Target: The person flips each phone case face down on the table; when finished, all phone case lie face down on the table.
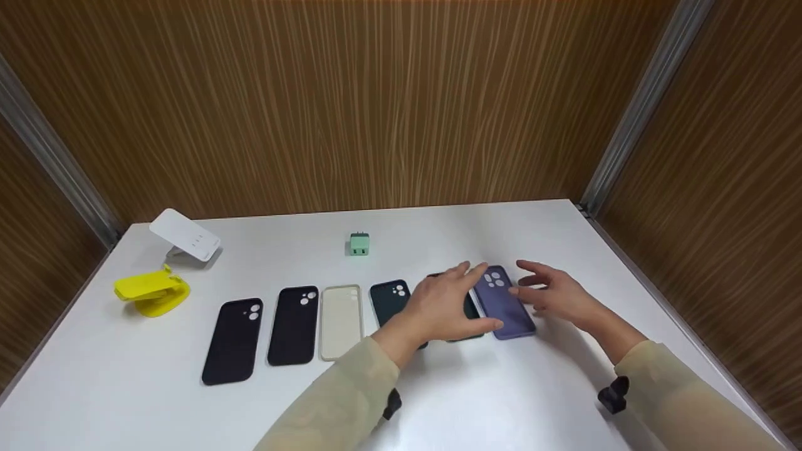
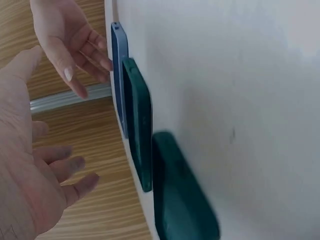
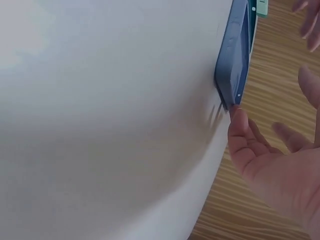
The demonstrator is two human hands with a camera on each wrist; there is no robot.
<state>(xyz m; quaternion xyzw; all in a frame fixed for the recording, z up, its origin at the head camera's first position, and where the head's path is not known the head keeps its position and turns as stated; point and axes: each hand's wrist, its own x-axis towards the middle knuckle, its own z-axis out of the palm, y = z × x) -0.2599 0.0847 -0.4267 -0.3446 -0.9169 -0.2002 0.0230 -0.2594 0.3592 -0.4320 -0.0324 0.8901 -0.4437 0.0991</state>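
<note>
My left hand (image 1: pixel 442 304) hovers with spread fingers over a dark green phone case (image 1: pixel 470 308), which it partly covers. Right of that case lies a purple phone case (image 1: pixel 506 313) with round camera holes. My right hand (image 1: pixel 557 297) is at the purple case's right side, fingers loosely bent and thumb apart; in the right wrist view a fingertip (image 3: pixel 240 120) is right at the case's corner. Another dark green case (image 1: pixel 387 300) is partly hidden under my left wrist. Neither hand grips anything.
Farther left in the row lie a cream case (image 1: pixel 341 322) and two black cases, one beside it (image 1: pixel 293 326) and one at the end (image 1: pixel 232 341). A mint charger plug (image 1: pixel 359 244) stands behind. Yellow (image 1: pixel 153 291) and white (image 1: pixel 185 235) stands are at the left.
</note>
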